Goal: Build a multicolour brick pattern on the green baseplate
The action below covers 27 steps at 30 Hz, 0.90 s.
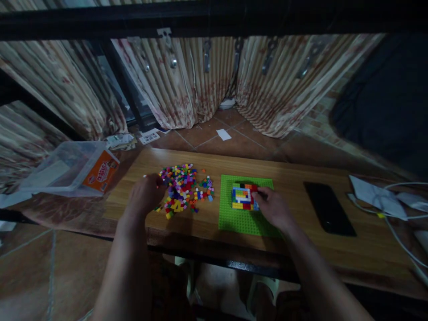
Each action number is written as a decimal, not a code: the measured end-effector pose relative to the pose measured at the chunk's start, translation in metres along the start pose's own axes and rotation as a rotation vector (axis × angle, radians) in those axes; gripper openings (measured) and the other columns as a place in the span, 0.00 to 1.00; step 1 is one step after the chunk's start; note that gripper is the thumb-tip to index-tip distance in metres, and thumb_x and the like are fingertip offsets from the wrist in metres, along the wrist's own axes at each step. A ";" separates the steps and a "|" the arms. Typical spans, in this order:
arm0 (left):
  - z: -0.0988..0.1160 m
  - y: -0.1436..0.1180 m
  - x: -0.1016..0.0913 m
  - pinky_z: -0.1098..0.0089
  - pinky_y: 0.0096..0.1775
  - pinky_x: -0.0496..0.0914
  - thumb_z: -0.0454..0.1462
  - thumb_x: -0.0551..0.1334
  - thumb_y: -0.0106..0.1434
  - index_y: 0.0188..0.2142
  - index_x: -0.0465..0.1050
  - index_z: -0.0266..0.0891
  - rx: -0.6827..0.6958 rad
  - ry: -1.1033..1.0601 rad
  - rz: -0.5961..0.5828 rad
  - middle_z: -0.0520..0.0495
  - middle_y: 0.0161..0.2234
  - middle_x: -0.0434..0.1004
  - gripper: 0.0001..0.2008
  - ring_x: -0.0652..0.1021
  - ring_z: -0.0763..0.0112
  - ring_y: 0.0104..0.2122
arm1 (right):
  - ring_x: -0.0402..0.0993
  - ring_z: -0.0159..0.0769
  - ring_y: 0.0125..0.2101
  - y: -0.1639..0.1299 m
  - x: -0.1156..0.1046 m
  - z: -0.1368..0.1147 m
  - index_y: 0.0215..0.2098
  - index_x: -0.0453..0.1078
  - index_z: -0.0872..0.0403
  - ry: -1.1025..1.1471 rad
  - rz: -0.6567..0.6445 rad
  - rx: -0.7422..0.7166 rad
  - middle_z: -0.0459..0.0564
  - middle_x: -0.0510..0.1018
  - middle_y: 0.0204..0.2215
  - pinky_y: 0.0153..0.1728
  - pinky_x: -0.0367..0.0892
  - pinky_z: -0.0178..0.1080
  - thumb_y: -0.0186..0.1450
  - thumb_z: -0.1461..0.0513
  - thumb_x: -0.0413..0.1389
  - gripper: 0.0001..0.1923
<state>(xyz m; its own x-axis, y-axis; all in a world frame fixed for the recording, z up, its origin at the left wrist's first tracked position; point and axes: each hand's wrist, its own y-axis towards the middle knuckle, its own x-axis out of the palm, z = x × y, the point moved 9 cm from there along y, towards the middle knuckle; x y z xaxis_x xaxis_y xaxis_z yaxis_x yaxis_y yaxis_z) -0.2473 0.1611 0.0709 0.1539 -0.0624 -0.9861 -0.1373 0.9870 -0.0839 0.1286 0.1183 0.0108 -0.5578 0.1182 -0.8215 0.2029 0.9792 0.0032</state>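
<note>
A green baseplate [245, 218] lies on the wooden table [287, 176], and a small block of coloured bricks [242, 196] is built on its upper middle. My right hand [272, 206] rests on the plate with its fingertips against the right side of that block, at a red brick. A heap of loose coloured bricks [183, 187] lies to the left of the plate. My left hand [145, 194] hovers at the left edge of the heap, fingers curled down; whether it holds a brick is hidden.
A black phone [328, 207] lies right of the plate. White cables and paper [381, 198] sit at the table's right end. A clear plastic box with an orange label [72, 167] lies on the floor at left. Curtains hang behind.
</note>
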 end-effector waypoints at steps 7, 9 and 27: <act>0.125 -0.039 0.021 0.73 0.39 0.67 0.38 0.55 0.64 0.38 0.72 0.40 0.547 -0.328 -0.027 0.47 0.38 0.78 0.08 0.76 0.69 0.37 | 0.77 0.39 0.33 0.001 -0.001 0.000 0.44 0.74 0.57 0.012 -0.026 0.003 0.54 0.81 0.34 0.35 0.67 0.39 0.65 0.57 0.52 0.15; 0.154 -0.054 0.030 0.72 0.39 0.68 0.36 0.55 0.65 0.38 0.73 0.41 0.656 -0.367 -0.045 0.47 0.37 0.77 0.08 0.76 0.69 0.37 | 0.77 0.40 0.35 0.001 0.000 0.000 0.44 0.74 0.58 0.017 -0.047 0.012 0.55 0.81 0.36 0.36 0.67 0.39 0.66 0.57 0.51 0.16; 0.220 -0.084 0.067 0.71 0.36 0.67 0.37 0.55 0.66 0.35 0.74 0.42 0.757 -0.208 0.014 0.49 0.36 0.73 0.09 0.75 0.69 0.36 | 0.76 0.38 0.34 0.003 -0.001 -0.002 0.44 0.73 0.57 0.053 -0.086 -0.003 0.53 0.81 0.34 0.35 0.65 0.37 0.65 0.58 0.52 0.14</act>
<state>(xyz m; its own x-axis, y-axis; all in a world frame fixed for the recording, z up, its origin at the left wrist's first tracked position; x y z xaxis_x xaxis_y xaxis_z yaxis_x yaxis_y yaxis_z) -0.0105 0.1065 0.0436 0.3478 -0.0937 -0.9329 0.5523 0.8245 0.1230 0.1280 0.1212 0.0132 -0.6152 0.0422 -0.7873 0.1498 0.9866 -0.0642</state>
